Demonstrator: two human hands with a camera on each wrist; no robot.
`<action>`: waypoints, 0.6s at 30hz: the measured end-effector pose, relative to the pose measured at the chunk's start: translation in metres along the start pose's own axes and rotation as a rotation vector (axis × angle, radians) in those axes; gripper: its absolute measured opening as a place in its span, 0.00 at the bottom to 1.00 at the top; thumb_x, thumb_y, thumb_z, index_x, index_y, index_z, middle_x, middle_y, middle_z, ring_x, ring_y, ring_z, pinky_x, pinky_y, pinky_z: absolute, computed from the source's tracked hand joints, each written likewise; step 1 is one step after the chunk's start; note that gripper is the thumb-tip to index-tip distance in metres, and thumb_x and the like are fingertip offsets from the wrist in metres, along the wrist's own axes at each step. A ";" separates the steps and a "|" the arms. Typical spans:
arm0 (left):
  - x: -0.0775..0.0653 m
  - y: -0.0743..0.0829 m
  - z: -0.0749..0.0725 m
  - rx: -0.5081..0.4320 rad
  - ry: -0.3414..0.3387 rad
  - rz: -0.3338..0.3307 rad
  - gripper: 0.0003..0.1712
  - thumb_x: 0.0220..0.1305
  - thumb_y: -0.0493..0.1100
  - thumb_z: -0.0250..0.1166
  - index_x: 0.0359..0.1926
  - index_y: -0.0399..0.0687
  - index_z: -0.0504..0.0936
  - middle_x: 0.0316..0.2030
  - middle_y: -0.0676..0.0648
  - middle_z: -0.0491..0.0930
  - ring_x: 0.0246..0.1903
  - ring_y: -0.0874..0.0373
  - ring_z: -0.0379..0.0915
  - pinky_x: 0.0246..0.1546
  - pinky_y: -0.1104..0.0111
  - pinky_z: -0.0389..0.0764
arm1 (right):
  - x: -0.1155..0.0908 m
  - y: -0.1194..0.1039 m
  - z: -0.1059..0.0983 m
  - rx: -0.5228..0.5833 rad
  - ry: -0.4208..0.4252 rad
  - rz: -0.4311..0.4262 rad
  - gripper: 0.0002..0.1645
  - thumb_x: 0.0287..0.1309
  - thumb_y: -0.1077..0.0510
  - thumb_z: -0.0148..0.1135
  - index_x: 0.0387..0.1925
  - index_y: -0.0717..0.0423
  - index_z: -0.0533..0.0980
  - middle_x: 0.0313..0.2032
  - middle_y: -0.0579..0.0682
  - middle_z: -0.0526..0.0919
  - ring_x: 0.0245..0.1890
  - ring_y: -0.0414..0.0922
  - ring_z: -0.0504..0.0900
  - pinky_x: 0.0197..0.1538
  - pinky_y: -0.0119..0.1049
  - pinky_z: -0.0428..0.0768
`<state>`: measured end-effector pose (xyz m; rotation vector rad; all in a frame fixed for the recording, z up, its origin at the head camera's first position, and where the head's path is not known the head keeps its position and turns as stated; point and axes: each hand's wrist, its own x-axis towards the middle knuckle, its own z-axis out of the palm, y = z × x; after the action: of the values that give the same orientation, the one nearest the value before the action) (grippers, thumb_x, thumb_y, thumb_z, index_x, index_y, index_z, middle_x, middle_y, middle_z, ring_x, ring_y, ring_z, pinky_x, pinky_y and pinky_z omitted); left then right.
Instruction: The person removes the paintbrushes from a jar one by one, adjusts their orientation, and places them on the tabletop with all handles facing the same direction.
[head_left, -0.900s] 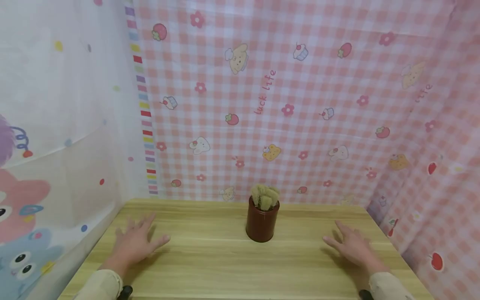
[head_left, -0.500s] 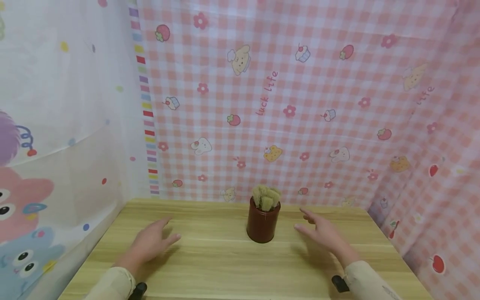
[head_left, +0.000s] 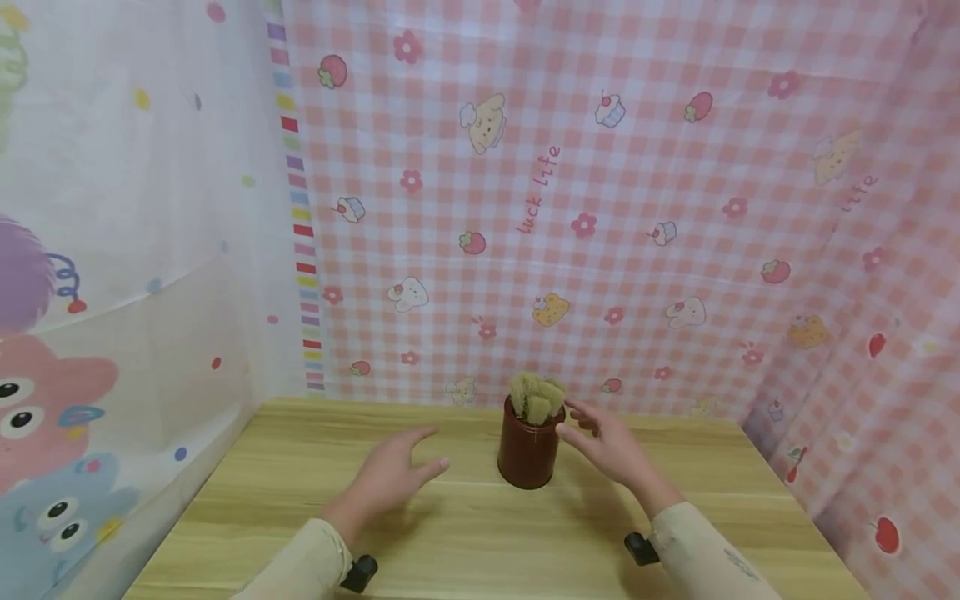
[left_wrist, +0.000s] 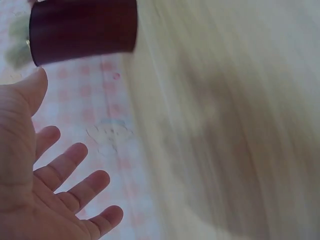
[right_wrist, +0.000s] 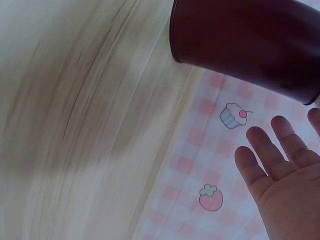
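Note:
A dark red-brown cylindrical pot point(head_left: 527, 457) stands upright on the wooden table, with pale yellow-green bristly tufts point(head_left: 537, 400) sticking out of its top. What the tufts belong to is hidden inside it. My right hand point(head_left: 611, 446) is at the pot's right side near the rim, thumb and fingers spread; whether they touch it I cannot tell. Over the table to the pot's left is my left hand point(head_left: 388, 473), apart from it and holding nothing. In the left wrist view its fingers point(left_wrist: 75, 155) are loosely spread below the pot point(left_wrist: 82, 32).
The wooden table point(head_left: 247, 500) ends at a pink checked cloth point(head_left: 420, 250) hung behind and to the right. A white printed cloth point(head_left: 187, 292) hangs at the left. Each wrist wears a small black device, the left one point(head_left: 360, 573) close to the tabletop.
Both hands have moved inward from the table's sides toward the pot. The right one has come right beside its rim; the left has covered part of the way. The pot stays in place.

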<state>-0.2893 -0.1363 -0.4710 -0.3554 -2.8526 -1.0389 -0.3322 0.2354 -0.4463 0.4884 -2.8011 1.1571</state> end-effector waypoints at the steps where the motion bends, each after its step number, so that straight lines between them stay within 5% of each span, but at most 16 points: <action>1: 0.002 0.004 0.002 -0.005 0.001 0.004 0.36 0.73 0.61 0.68 0.76 0.53 0.75 0.73 0.44 0.77 0.73 0.39 0.72 0.74 0.40 0.72 | 0.001 -0.001 0.001 0.012 0.002 0.001 0.42 0.75 0.33 0.61 0.79 0.50 0.68 0.71 0.65 0.78 0.70 0.67 0.78 0.68 0.64 0.79; 18: 0.051 0.071 0.038 -0.226 0.039 0.023 0.31 0.77 0.61 0.65 0.73 0.55 0.78 0.73 0.45 0.77 0.76 0.41 0.69 0.74 0.41 0.73 | 0.006 -0.003 0.014 0.214 0.037 0.089 0.44 0.73 0.38 0.66 0.79 0.55 0.67 0.68 0.65 0.81 0.68 0.66 0.80 0.66 0.62 0.82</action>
<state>-0.3218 -0.0495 -0.4482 -0.3785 -2.6958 -1.3521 -0.3363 0.2226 -0.4532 0.3556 -2.7068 1.4772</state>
